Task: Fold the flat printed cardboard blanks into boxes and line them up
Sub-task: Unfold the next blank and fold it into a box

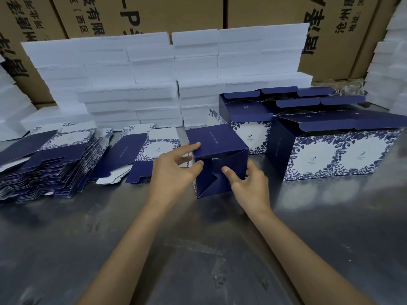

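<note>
Scuffed steel table (198, 249) (cartons (154, 16) behind)

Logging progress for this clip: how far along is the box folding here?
Partway. Done: several folded boxes stand in rows at the right, top flaps open. In hand: both the left hand and right hand hold a box on its side, fingers at its bottom flaps, which are not fully closed. Left: a thick stack of flat blanks and a smaller pile beside it.

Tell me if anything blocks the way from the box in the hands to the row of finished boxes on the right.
Nothing visible does. The box, held by the left hand and right hand, sits just left of the finished boxes, with only bare table between them.
</note>
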Motion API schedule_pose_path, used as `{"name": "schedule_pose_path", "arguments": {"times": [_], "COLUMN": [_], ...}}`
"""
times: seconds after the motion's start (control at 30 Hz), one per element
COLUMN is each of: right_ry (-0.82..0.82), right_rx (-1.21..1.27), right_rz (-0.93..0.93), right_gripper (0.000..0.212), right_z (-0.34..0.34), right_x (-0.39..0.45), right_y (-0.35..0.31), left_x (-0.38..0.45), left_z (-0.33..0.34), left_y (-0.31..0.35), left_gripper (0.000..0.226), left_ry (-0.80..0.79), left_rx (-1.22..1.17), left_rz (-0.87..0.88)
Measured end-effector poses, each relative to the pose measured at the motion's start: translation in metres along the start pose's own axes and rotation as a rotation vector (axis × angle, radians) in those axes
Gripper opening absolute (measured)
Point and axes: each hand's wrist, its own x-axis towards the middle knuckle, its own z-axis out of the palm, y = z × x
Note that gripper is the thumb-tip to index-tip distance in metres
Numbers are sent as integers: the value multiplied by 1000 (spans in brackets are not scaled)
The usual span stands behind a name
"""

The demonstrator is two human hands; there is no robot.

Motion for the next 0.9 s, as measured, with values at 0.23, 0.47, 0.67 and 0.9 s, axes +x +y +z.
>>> {"name": "schedule_pose_path", "arguments": {"times": [0.23,0.47,0.67,0.9], "right_ry": [-41,-144,-150,-34], "right_rx": [42,457,379,548], "right_rz": [13,99,138,121], "right_gripper": [28,38,51,17], "right_z": [-3,-22,-31,-35], "right_x": [0,3,3,9], "right_y": [-1,-18,-25,-27], "left_x": [-3,4,3,-1], "left_z": [0,-4,-2,4], "left_y": [4,0,-20,-11], "left_gripper": [33,28,103,115], "left_ry": [-8,17,-264,-232], "left_rx": [-10,-186,28,-183], "left_rz": [-24,-184,-435,-192]}}
